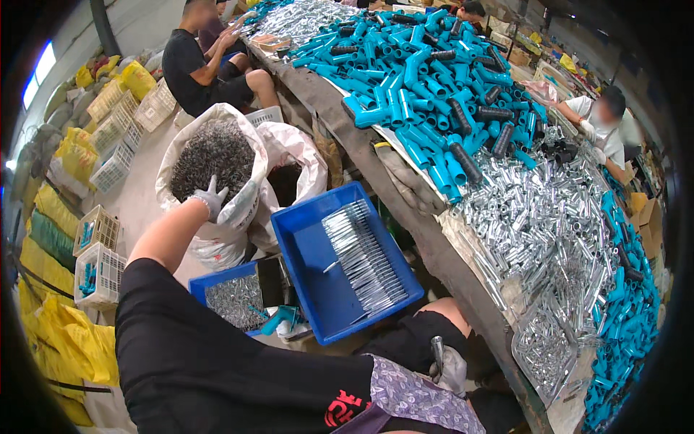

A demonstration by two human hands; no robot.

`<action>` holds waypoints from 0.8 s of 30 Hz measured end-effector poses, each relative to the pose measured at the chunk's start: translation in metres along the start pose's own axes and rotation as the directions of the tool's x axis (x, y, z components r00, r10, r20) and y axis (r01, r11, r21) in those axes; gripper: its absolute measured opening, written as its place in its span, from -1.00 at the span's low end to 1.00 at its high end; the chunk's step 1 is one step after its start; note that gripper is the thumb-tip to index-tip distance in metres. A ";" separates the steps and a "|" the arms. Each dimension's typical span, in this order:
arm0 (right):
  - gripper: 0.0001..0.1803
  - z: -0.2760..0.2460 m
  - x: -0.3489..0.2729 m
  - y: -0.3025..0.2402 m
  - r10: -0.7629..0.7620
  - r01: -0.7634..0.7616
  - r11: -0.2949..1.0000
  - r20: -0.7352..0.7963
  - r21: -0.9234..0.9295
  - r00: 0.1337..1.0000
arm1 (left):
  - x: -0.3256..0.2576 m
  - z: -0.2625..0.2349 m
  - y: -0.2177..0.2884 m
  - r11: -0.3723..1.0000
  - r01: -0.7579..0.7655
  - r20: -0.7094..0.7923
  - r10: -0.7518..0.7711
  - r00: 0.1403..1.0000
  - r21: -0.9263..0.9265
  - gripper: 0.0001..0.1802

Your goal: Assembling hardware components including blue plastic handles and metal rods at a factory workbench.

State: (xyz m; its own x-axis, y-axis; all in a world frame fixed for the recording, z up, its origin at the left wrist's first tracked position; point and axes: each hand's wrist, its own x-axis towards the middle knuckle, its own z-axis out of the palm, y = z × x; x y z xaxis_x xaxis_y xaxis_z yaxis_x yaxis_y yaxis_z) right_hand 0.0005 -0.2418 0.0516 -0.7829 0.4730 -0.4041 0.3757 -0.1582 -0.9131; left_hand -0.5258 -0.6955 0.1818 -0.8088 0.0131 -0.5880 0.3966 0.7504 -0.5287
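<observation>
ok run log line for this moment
left hand: open at white sack of metal parts | right hand: holding metal piece | blue tray: lined-up silvery pieces

A busy workshop or small factory floor, stocked in bulk.
A long tabletop is heaped with teal plastic pieces and shiny metal tubes, far more of each than a household would keep. An open white sack brims with small metal parts, beside a blue tray of lined-up metal rods. Plastic crates and yellow sacks crowd the left side, and other people sit along the tabletop, one in black, one in white.
</observation>
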 end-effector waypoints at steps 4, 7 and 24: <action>-0.52 0.003 0.002 -0.012 -0.022 0.024 0.998 0.032 -0.055 0.999 | 0.025 0.010 -0.034 0.966 -0.099 -0.185 0.054 0.981 -0.240 -0.42; -0.54 0.004 -0.002 -0.008 -0.011 0.011 0.999 -0.004 -0.048 1.000 | 0.024 0.006 -0.030 0.974 -0.042 -0.178 0.002 0.984 -0.223 -0.47; -0.50 -0.003 -0.009 -0.005 -0.059 0.059 0.996 -0.011 -0.064 0.998 | 0.059 0.062 -0.022 0.769 0.174 -0.174 -0.347 0.921 -0.616 -0.25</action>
State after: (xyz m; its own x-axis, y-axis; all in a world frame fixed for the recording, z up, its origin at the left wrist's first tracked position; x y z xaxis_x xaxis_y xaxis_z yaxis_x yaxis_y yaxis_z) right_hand 0.0067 -0.2426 0.0602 -0.7986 0.4907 -0.3485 0.3601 -0.0744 -0.9299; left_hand -0.5553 -0.7521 0.1205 -0.9586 -0.1337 -0.2515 -0.1030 0.9859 -0.1316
